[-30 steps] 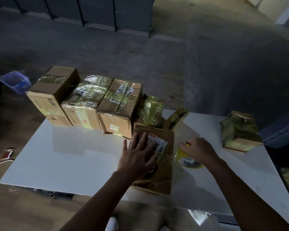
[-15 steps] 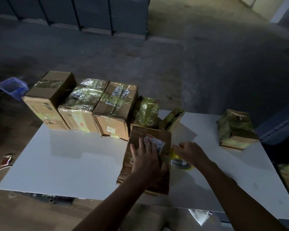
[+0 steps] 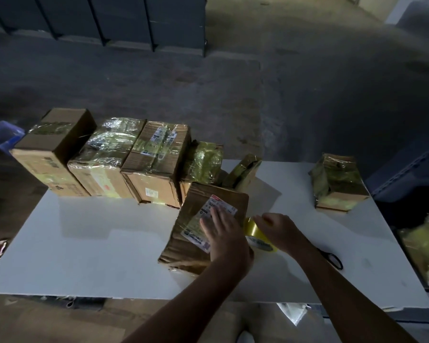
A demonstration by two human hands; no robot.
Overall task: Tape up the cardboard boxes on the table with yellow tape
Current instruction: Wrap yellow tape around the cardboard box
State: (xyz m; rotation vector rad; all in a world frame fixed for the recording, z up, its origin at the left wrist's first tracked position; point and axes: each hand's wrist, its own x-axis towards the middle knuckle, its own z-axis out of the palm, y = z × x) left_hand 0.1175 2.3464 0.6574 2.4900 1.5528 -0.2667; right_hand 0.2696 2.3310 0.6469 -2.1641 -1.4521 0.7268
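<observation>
Tape roll (image 3: 258, 237) now gripped by right hand (image 3: 280, 230) against box (image 3: 208, 219); left hand (image 3: 223, 233) flat, slid nearer.

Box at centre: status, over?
Left hand flat on box. Right hand grips tape roll at box's right edge. Scissors nearby, nothing blocking.

Labels on the boxes (image 3: 156, 167) are too blurred to read.
</observation>
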